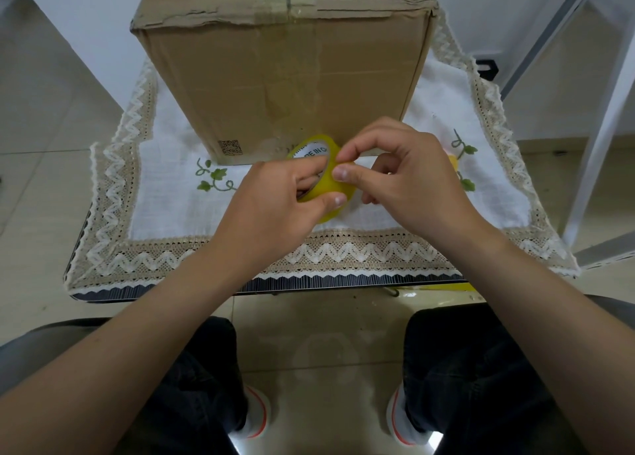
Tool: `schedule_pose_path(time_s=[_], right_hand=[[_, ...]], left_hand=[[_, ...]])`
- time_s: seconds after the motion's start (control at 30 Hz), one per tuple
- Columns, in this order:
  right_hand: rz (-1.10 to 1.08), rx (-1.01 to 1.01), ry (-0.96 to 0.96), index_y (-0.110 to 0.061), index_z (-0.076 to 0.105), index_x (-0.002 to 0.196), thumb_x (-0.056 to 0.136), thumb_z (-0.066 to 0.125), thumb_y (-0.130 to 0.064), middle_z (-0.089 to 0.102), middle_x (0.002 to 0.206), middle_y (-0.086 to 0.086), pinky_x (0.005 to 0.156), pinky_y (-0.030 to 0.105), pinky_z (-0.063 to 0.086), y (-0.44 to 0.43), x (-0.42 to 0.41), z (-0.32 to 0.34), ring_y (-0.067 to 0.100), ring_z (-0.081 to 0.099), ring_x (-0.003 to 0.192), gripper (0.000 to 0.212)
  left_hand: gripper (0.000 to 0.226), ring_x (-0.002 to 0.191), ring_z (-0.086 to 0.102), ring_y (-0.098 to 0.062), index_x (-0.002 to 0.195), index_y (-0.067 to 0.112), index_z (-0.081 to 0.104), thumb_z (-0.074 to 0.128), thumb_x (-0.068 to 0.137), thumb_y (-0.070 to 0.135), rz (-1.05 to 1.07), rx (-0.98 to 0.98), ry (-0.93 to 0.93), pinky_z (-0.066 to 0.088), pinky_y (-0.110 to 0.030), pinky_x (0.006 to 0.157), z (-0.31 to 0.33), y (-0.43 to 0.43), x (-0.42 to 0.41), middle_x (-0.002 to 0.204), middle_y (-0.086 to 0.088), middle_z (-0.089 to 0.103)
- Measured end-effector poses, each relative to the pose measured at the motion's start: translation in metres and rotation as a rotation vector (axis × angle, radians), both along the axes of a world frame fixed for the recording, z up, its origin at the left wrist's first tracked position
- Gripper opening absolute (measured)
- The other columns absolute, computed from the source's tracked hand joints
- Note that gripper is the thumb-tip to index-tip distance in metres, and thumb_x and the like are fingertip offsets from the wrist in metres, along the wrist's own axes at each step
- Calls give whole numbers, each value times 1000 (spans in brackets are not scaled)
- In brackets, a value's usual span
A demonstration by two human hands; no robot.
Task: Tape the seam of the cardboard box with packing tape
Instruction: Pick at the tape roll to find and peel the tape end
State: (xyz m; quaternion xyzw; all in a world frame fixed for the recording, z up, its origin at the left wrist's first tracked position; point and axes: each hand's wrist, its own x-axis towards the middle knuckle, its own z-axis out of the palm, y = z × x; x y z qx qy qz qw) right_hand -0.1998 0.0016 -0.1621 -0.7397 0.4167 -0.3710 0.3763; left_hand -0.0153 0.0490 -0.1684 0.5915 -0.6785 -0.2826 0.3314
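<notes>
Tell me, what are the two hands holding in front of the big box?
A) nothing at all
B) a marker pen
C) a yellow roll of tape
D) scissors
C: the left hand grips the yellow roll of tape with fingers through its core, and the right hand pinches at its outer edge, just in front of the cardboard box.

A person with bare forearms [154, 317], short trimmed nails on the left hand [275, 196] and right hand [409, 179], dark trousers [192, 386], and white sneakers [257, 416] striped orange-red.
</notes>
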Motion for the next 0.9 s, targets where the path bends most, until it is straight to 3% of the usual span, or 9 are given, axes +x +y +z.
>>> schedule_pose_path(time_s=[0.17, 0.37, 0.63, 0.77, 0.83, 0.9], right_hand=[[43, -47, 66, -20, 75, 88, 89, 81, -16, 65, 102, -2, 60, 43, 53, -2, -2, -2, 32, 58, 60, 7], [84, -86, 107, -15, 73, 87, 91, 78, -14, 63, 99, -1, 56, 25, 48, 0, -4, 0, 3, 52, 60, 6], [31, -113, 36, -33, 70, 89, 87, 82, -19, 65, 96, -4, 49, 34, 47, -2, -5, -2, 12, 47, 51, 19], [80, -124, 95, -27, 71, 87, 90, 80, -18, 64, 99, -2, 54, 25, 43, -2, -7, 1, 8, 47, 56, 13], [119, -136, 149, -22, 72, 87, 91, 78, -18, 62, 100, -1, 59, 32, 48, -2, -7, 1, 12, 51, 61, 8], [153, -160, 185, -17, 72, 89, 93, 76, -17, 59, 101, -1, 64, 41, 51, -1, -6, 1, 24, 57, 67, 5]], left_hand=[[29, 80, 71, -39, 106, 18, 75, 69, 85, 37, -10, 8, -6, 59, -55, 74, -1, 0, 0, 84, -24, 74], [30, 83, 71, -41, 105, 17, 73, 69, 84, 38, -17, 16, 11, 59, -58, 79, 0, 1, 0, 90, -28, 72], [27, 79, 68, -40, 110, 22, 77, 70, 86, 31, -35, -7, 60, 57, -54, 74, 4, 2, -1, 82, -24, 74], [26, 72, 64, -24, 109, 18, 76, 72, 86, 29, -22, 7, 65, 58, -56, 77, 2, 3, -2, 86, -26, 74], [23, 69, 62, -31, 107, 17, 77, 73, 86, 27, -19, 6, 67, 58, -54, 74, 2, 3, -2, 82, -26, 73], [18, 66, 57, -28, 104, 20, 78, 74, 88, 25, -26, 6, 89, 55, -52, 70, 3, 3, -1, 76, -25, 72]])
